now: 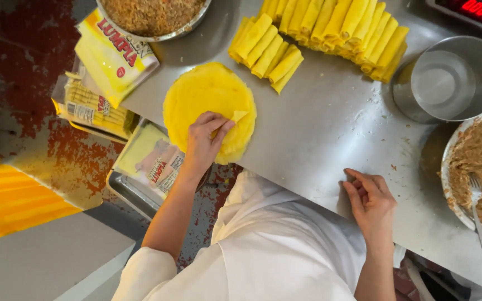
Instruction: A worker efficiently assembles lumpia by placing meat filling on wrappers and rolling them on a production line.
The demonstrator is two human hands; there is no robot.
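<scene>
Yellow round wrappers [207,100] lie stacked at the steel table's [319,134] near edge, slightly overhanging it, and your left hand [207,142] pinches up the top sheet's lifted edge, it seems. Your right hand [370,203] rests on bare steel, fingers loosely curled, holding nothing, with open room between stack, metal cup [447,78] and filling bowl [452,167].

A single head-worn view looks steeply down, close over the steel table [330,139] and the person's own arms
</scene>
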